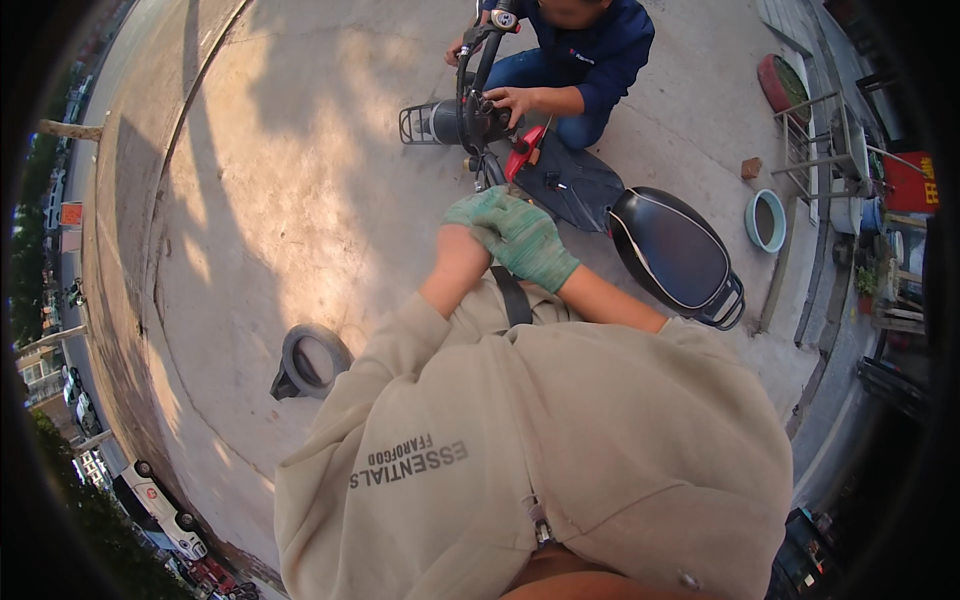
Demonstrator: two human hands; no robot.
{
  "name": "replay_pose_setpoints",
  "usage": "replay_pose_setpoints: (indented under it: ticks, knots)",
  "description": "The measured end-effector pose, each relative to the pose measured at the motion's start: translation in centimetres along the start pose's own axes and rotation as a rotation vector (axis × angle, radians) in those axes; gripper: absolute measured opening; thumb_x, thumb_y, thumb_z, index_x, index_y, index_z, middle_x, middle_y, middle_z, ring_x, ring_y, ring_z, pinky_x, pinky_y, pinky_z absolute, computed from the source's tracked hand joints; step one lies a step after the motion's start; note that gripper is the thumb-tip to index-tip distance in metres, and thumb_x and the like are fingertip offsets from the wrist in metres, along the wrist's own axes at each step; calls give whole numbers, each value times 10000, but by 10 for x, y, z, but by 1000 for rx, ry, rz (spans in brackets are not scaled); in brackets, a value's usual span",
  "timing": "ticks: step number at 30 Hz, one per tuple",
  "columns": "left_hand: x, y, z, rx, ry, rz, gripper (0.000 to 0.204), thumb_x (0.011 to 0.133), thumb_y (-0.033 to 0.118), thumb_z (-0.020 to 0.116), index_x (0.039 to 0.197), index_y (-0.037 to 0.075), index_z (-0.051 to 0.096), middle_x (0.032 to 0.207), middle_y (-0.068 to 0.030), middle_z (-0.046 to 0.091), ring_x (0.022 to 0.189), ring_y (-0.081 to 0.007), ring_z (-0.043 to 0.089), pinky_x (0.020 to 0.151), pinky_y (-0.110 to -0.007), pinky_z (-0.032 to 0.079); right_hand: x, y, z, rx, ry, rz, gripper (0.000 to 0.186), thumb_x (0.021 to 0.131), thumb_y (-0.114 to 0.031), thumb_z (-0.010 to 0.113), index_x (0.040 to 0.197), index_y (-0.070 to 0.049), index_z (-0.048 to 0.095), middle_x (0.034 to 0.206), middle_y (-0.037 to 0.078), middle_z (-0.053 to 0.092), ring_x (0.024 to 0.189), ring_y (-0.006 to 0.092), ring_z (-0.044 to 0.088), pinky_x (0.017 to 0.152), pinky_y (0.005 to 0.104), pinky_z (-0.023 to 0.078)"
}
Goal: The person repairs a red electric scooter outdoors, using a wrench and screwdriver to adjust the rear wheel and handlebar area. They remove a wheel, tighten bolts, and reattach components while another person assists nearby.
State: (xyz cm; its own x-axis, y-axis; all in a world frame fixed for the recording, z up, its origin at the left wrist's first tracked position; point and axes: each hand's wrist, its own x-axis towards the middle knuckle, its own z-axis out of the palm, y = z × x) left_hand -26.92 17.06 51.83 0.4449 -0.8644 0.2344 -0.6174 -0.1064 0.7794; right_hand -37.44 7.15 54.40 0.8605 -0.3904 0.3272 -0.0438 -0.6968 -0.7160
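In front of my waist my two hands meet, both in green knit work gloves. My right hand point(527, 238) lies over my left hand point(468, 212), its fingers closed round it. Most of my left hand's fingers are hidden under the right, so their pose does not show. Just beyond them stands a black scooter point(565, 185) with a long dark seat point(678, 250) on the right and red trim near its front. Another person point(605, 60) in a dark blue top crouches on its far side, one hand point(512, 102) at the front end below the handlebar.
A grey tyre point(298, 362) lies on the concrete ground point(330, 200) at left. On the right are a light blue basin point(765, 222), a brick point(751, 168), a red round tub point(772, 85) and a metal frame point(815, 150) beside a step. Parked vehicles point(165, 510) line the far left.
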Motion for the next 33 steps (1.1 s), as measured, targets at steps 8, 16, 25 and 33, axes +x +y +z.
replay_pose_setpoints:
  ticks: [8, 16, 25, 33]
  knots:
    - [-45, -23, -19, -1185, 290, -818, 271, 945, 91, 605, 1201, 52, 687, 1086, -136, 712, 974, -243, 661, 852, -342, 511, -33, -38, 24, 232, -64, 341, 188, 903, -232, 700, 970, -57, 690, 952, 140, 684, 868, 322, 657, 767, 412, 514]
    - [-30, -3, -19, -1403, 123, -884, 525, 937, 444, 614, 1018, -69, 697, 1021, -199, 699, 918, -295, 664, 881, -371, 517, -46, -69, 39, 321, -65, 207, 142, 922, -160, 705, 966, -29, 673, 846, 83, 665, 740, 186, 614, 693, 343, 501]
    - [10, -27, -29, -1544, -266, -195, 900, 982, 714, 215, 1233, -39, 641, 1349, -254, 575, 1252, -331, 531, 1127, -452, 323, -25, -64, 27, 728, -289, 459, 144, 916, -157, 715, 987, -34, 694, 897, 127, 697, 791, 208, 643, 748, 335, 509]
    - [60, -72, -16, -916, 336, -380, 655, 945, 340, 667, 1457, 11, 424, 1472, -222, 470, 1384, -337, 444, 1137, -430, 369, 9, -30, 17, 666, -264, 467, 175, 934, -178, 693, 1011, -21, 697, 848, 95, 687, 773, 149, 645, 721, 315, 522]
